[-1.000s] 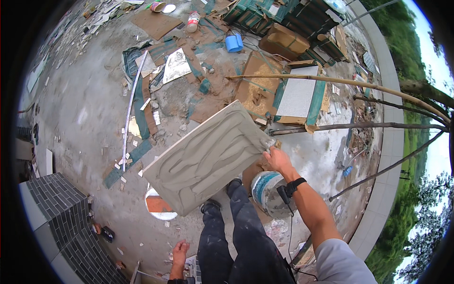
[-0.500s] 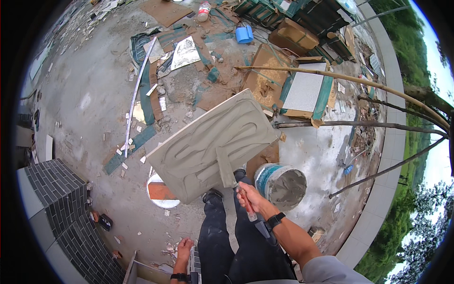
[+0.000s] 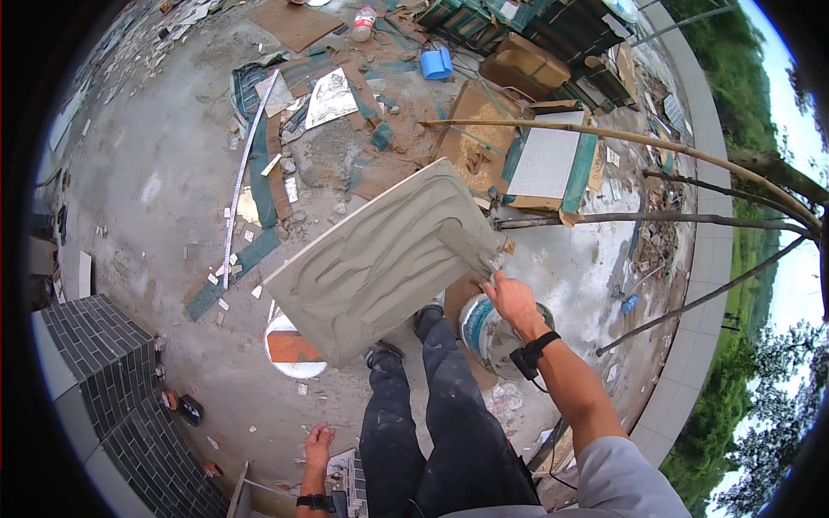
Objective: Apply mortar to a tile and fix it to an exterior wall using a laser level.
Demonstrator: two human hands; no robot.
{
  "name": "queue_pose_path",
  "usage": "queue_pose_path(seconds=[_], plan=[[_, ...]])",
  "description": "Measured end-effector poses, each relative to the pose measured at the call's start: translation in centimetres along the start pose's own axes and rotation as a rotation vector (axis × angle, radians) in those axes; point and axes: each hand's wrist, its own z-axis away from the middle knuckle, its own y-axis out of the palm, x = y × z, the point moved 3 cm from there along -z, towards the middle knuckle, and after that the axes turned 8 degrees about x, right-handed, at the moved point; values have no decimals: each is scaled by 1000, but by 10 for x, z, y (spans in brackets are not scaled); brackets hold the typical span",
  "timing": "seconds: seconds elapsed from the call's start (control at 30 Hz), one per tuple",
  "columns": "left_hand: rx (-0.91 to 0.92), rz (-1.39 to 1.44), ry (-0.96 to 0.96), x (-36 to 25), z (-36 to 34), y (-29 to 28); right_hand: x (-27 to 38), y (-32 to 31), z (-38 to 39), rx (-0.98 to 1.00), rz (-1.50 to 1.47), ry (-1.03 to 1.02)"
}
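- we are looking down on a rectangular, mortar-coated tile [image 3: 371,259]; it is lying just ahead of our shoes [image 3: 382,352], its long axis running from lower left to upper right.
- on its right-hand end we are resting a smeared trowel [image 3: 465,243], the blade pointing up and left, across that long axis.
- our right hand [image 3: 513,302] is gripping the trowel, fingers curling tight round a handle that the hand itself is hiding.
- from this grip the tile is lying up and to the left, its right corner sitting just beside our fingertips.
- our left hand [image 3: 319,445] is hanging well apart, below the tile, fingers curling loosely with nothing showing in them; the right is clearly being the nearer.
- under our right hand a teal-banded bucket [image 3: 474,325] is standing near the tile's lower right edge.
- by the tile's lower left, a white round container [image 3: 300,371] is showing orange.
- farther out, a long pale strip [image 3: 250,173] is lying leftward, and wooden poles [image 3: 665,219] are reaching in from the right.
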Motion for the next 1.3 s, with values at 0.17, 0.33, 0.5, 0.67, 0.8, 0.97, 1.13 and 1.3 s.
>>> queue_pose_path(seconds=[0.17, 0.33, 0.5, 0.67, 0.8, 0.97, 1.13, 1.3], plan=[[-20, 50, -31, 35, -4, -4, -34, 19, 9, 317, -1349, 494], [-11, 28, -85, 50, 7, 12, 72, 64, 54, 802, -1769, 419], [46, 23, -46, 27, 10, 33, 178, 97, 89, 1081, -1784, 303], [61, 8, -10, 4, 11, 44, 195, 98, 96, 1012, -1347, 117], [59, 26, -18, 5, 8, 44, 151, 58, 80, 293, -72, -361], [70, 82, -12, 21, 8, 29, 48, 10, 58, 194, 31, -105], [-35, 30, -61, 34, 4, 9, -27, -10, 40, 106, 133, 29], [-15, 82, -27, 32, 0, 7, -69, -4, 23, 46, 74, 137]])
